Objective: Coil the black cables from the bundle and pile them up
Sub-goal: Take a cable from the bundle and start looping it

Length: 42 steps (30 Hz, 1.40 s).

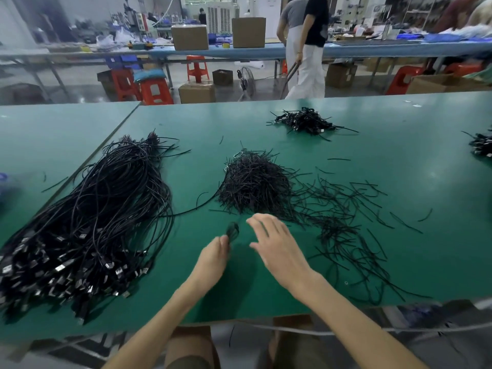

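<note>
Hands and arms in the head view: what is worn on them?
The left hand and right hand are bare: no gloves, rings or watch show. No sleeves reach the forearms within the frame. The fingers are blurred.

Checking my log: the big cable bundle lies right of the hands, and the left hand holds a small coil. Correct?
No: the head view shows the cable bundle lying left of the hands, not right. The left hand does hold a small coil.
</note>
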Each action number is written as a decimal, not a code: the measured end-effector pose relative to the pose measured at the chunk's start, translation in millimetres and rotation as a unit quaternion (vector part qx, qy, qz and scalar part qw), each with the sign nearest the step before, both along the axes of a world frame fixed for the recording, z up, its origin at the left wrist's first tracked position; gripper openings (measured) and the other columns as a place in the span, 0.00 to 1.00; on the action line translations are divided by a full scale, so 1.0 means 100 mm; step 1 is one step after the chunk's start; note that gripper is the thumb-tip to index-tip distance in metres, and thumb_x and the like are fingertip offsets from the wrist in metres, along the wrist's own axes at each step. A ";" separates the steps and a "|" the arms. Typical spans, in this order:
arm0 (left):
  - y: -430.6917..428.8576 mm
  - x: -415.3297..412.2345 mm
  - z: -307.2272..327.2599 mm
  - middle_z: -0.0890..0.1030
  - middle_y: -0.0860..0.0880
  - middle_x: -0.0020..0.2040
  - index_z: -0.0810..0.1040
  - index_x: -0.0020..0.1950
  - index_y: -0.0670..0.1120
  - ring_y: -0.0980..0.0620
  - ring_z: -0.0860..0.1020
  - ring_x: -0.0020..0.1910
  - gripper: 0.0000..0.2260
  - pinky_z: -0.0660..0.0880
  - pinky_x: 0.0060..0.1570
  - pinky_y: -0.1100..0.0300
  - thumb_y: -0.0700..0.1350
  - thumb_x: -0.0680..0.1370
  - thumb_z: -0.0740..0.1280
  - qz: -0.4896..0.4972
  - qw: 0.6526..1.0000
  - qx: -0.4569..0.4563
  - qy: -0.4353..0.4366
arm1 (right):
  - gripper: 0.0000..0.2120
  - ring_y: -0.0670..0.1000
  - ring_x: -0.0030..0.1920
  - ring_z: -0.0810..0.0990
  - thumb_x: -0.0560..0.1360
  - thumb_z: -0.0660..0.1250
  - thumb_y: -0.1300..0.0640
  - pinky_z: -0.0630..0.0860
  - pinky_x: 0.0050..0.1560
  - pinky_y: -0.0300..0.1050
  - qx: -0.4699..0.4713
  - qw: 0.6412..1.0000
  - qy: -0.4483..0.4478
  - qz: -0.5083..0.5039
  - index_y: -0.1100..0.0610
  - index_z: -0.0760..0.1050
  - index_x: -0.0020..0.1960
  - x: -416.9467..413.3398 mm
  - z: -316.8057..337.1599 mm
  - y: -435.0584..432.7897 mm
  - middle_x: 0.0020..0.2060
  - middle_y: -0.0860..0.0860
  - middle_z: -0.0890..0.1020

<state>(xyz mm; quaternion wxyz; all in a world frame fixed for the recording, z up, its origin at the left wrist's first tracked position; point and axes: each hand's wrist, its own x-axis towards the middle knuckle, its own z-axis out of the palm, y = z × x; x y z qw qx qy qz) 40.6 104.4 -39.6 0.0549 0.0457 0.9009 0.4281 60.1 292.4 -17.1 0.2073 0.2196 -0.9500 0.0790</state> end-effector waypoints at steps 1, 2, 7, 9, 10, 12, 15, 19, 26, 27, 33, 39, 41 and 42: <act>-0.02 -0.05 0.01 0.67 0.54 0.32 0.64 0.39 0.49 0.55 0.63 0.28 0.17 0.66 0.30 0.60 0.49 0.87 0.52 0.034 0.996 0.069 -0.036 | 0.24 0.54 0.64 0.76 0.77 0.72 0.55 0.75 0.67 0.50 -0.046 0.999 0.000 -0.015 0.61 0.71 0.70 -0.05 0.01 0.03 0.63 0.54 0.77; -0.02 -0.09 0.01 0.64 0.55 0.30 0.64 0.41 0.47 0.54 0.60 0.26 0.17 0.62 0.25 0.61 0.51 0.87 0.51 0.059 0.983 0.153 -0.077 | 0.20 0.53 0.61 0.76 0.78 0.71 0.55 0.76 0.64 0.49 -0.100 0.994 -0.016 -0.041 0.60 0.72 0.67 -0.12 0.01 0.05 0.60 0.53 0.77; 0.07 -0.07 -0.07 0.62 0.54 0.31 0.64 0.44 0.45 0.55 0.57 0.26 0.17 0.57 0.24 0.61 0.53 0.87 0.50 0.095 0.967 0.223 -0.077 | 0.16 0.53 0.61 0.71 0.82 0.66 0.51 0.73 0.60 0.47 -0.216 0.938 -0.167 -0.212 0.60 0.71 0.64 -0.61 -0.08 0.23 0.60 0.55 0.75; 0.09 -0.08 -0.10 0.63 0.52 0.33 0.65 0.44 0.44 0.54 0.59 0.28 0.18 0.59 0.28 0.59 0.53 0.87 0.49 0.090 0.978 0.183 -0.048 | 0.16 0.55 0.62 0.71 0.83 0.65 0.50 0.73 0.60 0.49 -0.194 0.929 -0.196 -0.247 0.61 0.71 0.63 -0.76 -0.13 0.25 0.61 0.57 0.75; 0.09 -0.09 -0.10 0.64 0.51 0.34 0.66 0.44 0.44 0.54 0.60 0.29 0.18 0.59 0.28 0.59 0.53 0.87 0.49 0.089 0.979 0.176 -0.043 | 0.16 0.56 0.62 0.71 0.83 0.65 0.50 0.74 0.60 0.50 -0.186 0.925 -0.209 -0.257 0.61 0.71 0.62 -0.82 -0.15 0.25 0.61 0.57 0.74; 0.08 -0.10 -0.12 0.63 0.52 0.33 0.66 0.45 0.44 0.55 0.59 0.27 0.18 0.58 0.26 0.61 0.53 0.87 0.49 0.083 0.975 0.198 -0.052 | 0.14 0.57 0.63 0.70 0.83 0.65 0.51 0.74 0.60 0.51 -0.194 0.914 -0.224 -0.277 0.61 0.72 0.61 -0.89 -0.20 0.23 0.61 0.58 0.74; 0.06 -0.10 -0.12 0.64 0.53 0.32 0.67 0.44 0.44 0.56 0.59 0.26 0.18 0.58 0.23 0.63 0.53 0.87 0.50 0.077 0.974 0.205 -0.059 | 0.08 0.56 0.60 0.70 0.84 0.64 0.55 0.73 0.58 0.50 -0.185 0.919 -0.202 -0.282 0.60 0.74 0.57 -0.92 -0.25 0.21 0.58 0.57 0.75; 0.08 -0.10 -0.15 0.64 0.53 0.32 0.67 0.43 0.44 0.57 0.60 0.26 0.19 0.60 0.24 0.63 0.53 0.87 0.50 0.074 0.977 0.193 -0.053 | 0.04 0.55 0.57 0.72 0.83 0.66 0.57 0.71 0.58 0.49 -0.187 0.927 -0.169 -0.278 0.58 0.77 0.53 -0.88 -0.25 0.25 0.54 0.54 0.77; 0.06 -0.08 -0.16 0.65 0.53 0.33 0.69 0.45 0.44 0.57 0.61 0.26 0.19 0.60 0.25 0.64 0.53 0.87 0.50 0.070 0.977 0.195 -0.054 | 0.04 0.51 0.54 0.74 0.82 0.67 0.55 0.69 0.60 0.48 -0.223 0.933 -0.128 -0.252 0.55 0.78 0.50 -0.60 -0.16 0.40 0.49 0.49 0.79; 0.06 -0.08 -0.16 0.65 0.53 0.33 0.69 0.45 0.44 0.57 0.61 0.26 0.19 0.60 0.25 0.64 0.53 0.87 0.50 0.071 0.977 0.193 -0.055 | 0.04 0.50 0.52 0.76 0.82 0.67 0.55 0.71 0.57 0.46 -0.278 0.920 -0.137 -0.238 0.55 0.78 0.50 -0.53 -0.12 0.39 0.47 0.48 0.79; 0.06 -0.10 -0.06 0.65 0.54 0.32 0.67 0.43 0.46 0.58 0.60 0.24 0.17 0.61 0.22 0.62 0.52 0.87 0.51 0.041 0.981 0.168 -0.093 | 0.05 0.42 0.34 0.80 0.79 0.72 0.56 0.77 0.38 0.36 -0.514 0.799 -0.303 -0.079 0.58 0.81 0.50 -0.14 -0.03 0.00 0.38 0.49 0.84; 0.00 -0.08 -0.05 0.65 0.52 0.31 0.67 0.43 0.44 0.55 0.61 0.24 0.16 0.62 0.20 0.60 0.49 0.87 0.53 -0.011 0.982 0.165 -0.093 | 0.06 0.45 0.34 0.78 0.79 0.71 0.57 0.75 0.36 0.40 -0.539 0.752 -0.373 -0.062 0.61 0.81 0.50 -0.03 -0.17 -0.29 0.37 0.50 0.83; 0.00 -0.07 -0.07 0.65 0.53 0.31 0.67 0.43 0.44 0.55 0.61 0.24 0.16 0.62 0.21 0.60 0.50 0.87 0.53 -0.014 0.982 0.166 -0.086 | 0.06 0.45 0.33 0.78 0.79 0.71 0.57 0.75 0.35 0.41 -0.550 0.744 -0.371 -0.077 0.61 0.80 0.50 -0.03 -0.21 -0.31 0.37 0.51 0.82; -0.01 -0.06 -0.08 0.66 0.54 0.31 0.68 0.43 0.45 0.55 0.62 0.25 0.16 0.62 0.21 0.60 0.51 0.87 0.54 -0.015 0.982 0.168 -0.085 | 0.06 0.45 0.33 0.78 0.79 0.72 0.57 0.75 0.35 0.41 -0.556 0.740 -0.370 -0.082 0.60 0.80 0.49 -0.03 -0.22 -0.31 0.36 0.50 0.82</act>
